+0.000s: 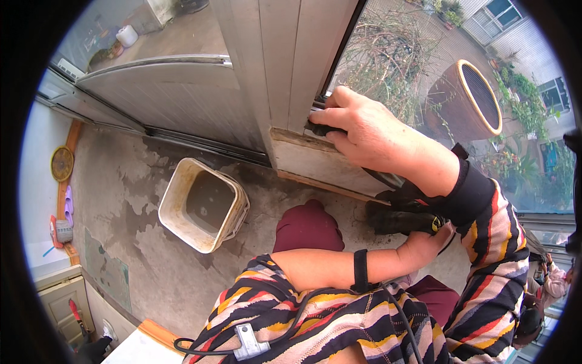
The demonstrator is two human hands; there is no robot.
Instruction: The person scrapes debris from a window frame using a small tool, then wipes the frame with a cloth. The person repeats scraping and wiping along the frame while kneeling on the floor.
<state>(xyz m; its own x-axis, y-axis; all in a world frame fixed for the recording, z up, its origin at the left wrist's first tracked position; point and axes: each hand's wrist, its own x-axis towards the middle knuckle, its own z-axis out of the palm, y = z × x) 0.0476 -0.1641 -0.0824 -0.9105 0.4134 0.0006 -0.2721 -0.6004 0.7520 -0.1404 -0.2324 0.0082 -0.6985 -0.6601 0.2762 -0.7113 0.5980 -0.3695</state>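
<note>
My right hand (pixel 363 125) is at the lower corner of a window frame (pixel 298 63). Its fingers pinch a dark cloth (pixel 325 128) against the frame and the sill. Below it, my left hand (pixel 425 245) reaches across my body to the right, by a black item with a yellow mark (pixel 402 221). My right cuff hides part of that hand, so its grip is unclear. A black strap (pixel 360 270) circles my left forearm. My knee (pixel 309 225) in maroon trousers is bent beneath the sill.
An off-white square bucket (pixel 166 207) holding murky water stands on the wet concrete floor (pixel 150 268). Behind it runs a sliding-door track (pixel 207 148). Past the glass is a large brown pot (pixel 443 102). A person (pixel 552 280) appears at far right. A cable (pixel 300 318) crosses my shirt.
</note>
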